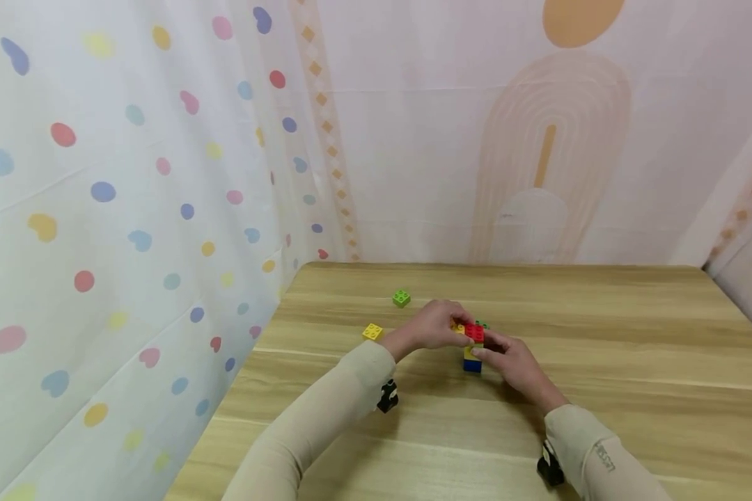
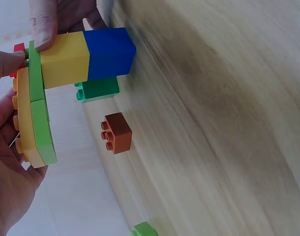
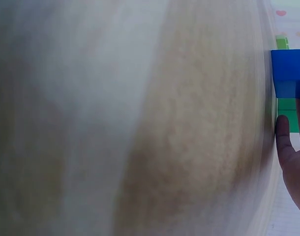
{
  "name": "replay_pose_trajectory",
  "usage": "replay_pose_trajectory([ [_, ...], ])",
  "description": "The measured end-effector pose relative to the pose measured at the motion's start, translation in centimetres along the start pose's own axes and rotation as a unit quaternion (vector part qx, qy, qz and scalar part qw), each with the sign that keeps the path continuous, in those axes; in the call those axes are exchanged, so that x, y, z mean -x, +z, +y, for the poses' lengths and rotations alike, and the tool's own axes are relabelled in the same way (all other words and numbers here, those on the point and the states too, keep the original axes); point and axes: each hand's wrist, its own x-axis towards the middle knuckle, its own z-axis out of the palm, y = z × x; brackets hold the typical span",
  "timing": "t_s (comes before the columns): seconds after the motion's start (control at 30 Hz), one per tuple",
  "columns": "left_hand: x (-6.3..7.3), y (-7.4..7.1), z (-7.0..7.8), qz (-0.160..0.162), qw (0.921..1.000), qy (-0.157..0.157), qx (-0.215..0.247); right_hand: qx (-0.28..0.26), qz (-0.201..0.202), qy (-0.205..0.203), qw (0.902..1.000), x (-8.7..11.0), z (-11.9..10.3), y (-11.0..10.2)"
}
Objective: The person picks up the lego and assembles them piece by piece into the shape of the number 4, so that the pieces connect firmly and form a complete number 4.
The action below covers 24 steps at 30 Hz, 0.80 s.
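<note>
The stack of toy building bricks (image 2: 66, 61) is held upright near the middle of the tabletop (image 1: 633, 334); whether its blue base brick (image 2: 110, 54) touches the wood cannot be told. It is probably light, rigid and hard to break, smooth-faced, and likely to part at the studded joints if levered; the flat sides of the lower bricks should be gripped for steadiness. The top, with its red brick (image 1: 474, 333) and long orange-yellow brick (image 2: 29, 118), is pinched by the left hand (image 1: 437, 325), while the sides are held between thumb and fingers of the right hand (image 1: 515, 362). A brown brick (image 2: 119, 132), not visible in the head view, is shown by the left wrist camera; a loose yellow brick (image 1: 372, 332) is shown only from the head.
</note>
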Motion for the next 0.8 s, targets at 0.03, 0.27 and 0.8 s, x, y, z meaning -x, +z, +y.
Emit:
replay_pose_trajectory([
  [0.03, 0.0, -0.1, 0.0, -0.002, 1.0000, 0.001, -0.006, 0.004, -0.002, -0.001, 1.0000, 0.0, -0.1, 0.0],
  [0.27, -0.4, -0.2, 0.2, -0.002, 0.9997, 0.008, -0.022, 0.006, 0.005, -0.001, 1.0000, 0.0, -0.9, -0.4],
  [0.8, -1.2, 0.5, -0.4, 0.002, 0.9999, 0.004, -0.017, 0.013, 0.007, -0.004, 0.9999, -0.2, 0.1, -0.5],
])
